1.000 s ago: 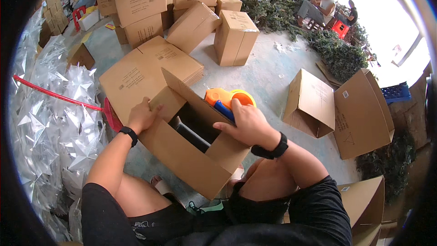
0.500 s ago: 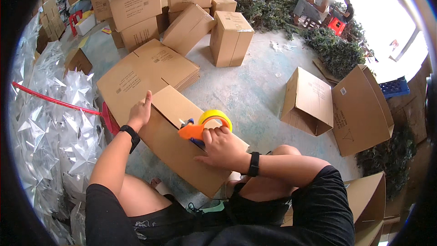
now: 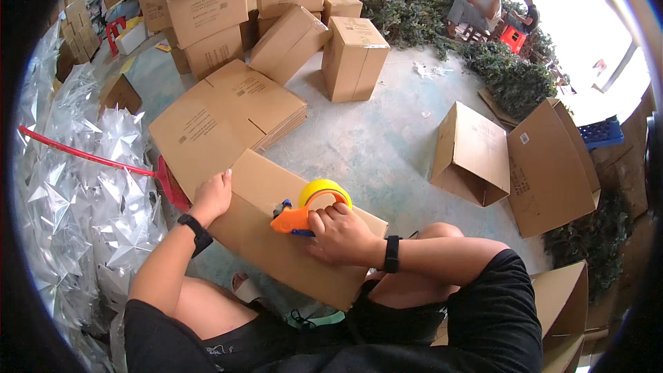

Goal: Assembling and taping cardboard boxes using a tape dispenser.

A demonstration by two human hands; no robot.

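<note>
A cardboard box (image 3: 276, 249) lies tilted across the front of my lap, its top surface facing up. At its left end my left hand (image 3: 213, 198) grips the edge, fingers partly hidden behind the side. My right hand (image 3: 343, 235) is wrapped around the handle of an orange tape dispenser (image 3: 291, 220), which carries a roll of yellow tape (image 3: 324, 191). The dispenser's blue-tipped head points left, over the middle of the box top, and the lower part of my right hand rests on the cardboard.
Flattened cartons (image 3: 214, 107) lie stacked beyond the box. Closed cartons (image 3: 356, 59) are piled farther back. Open cartons (image 3: 473, 155) stand at the right. Silver star decorations (image 3: 124, 214) in clear plastic and a red-handled tool (image 3: 169, 183) lie left. Green foliage and seated people (image 3: 476, 7) are at the back.
The dark gap between the box's top flaps has closed. My left thumb has come down from upright onto the box edge. The dispenser stays in my right hand, barely shifted.
</note>
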